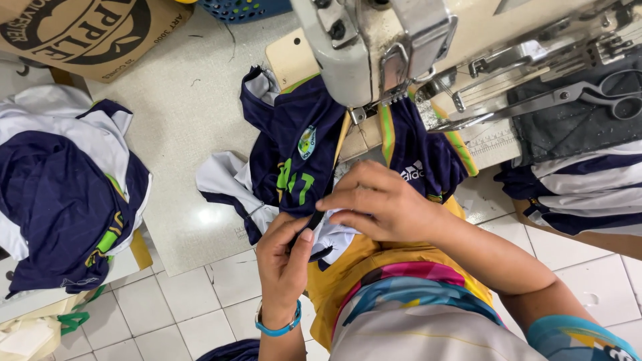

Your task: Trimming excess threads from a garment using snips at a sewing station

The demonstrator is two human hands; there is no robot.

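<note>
Sewing table (194, 113): hands (334, 227) pinching jersey (294, 160)

Sewing table (194, 100), pale top: navy jersey (301, 147) at centre under machine head (374, 47); scissors (602, 93) far right; cardboard box (87, 30) far left.

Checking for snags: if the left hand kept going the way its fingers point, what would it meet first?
Probably the right hand: the left hand points up-right at the navy jersey edge both pinch.
</note>
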